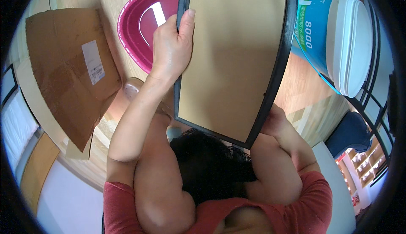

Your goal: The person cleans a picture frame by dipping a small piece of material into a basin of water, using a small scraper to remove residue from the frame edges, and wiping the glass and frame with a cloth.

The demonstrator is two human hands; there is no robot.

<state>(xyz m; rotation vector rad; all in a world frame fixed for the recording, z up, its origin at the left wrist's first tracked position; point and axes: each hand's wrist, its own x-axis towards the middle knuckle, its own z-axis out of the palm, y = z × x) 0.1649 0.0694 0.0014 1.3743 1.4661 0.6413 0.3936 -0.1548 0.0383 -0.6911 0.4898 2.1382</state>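
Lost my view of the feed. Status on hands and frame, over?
Left hand grips black-framed board on its left edge. Right hand holds its lower right corner. Pink basin behind; nothing blocking.

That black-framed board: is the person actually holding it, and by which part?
Yes. The left hand grips the black-framed board on its left edge near the top; the right hand holds its lower right corner.

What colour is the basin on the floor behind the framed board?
Magenta pink basin, clearest in the head view.
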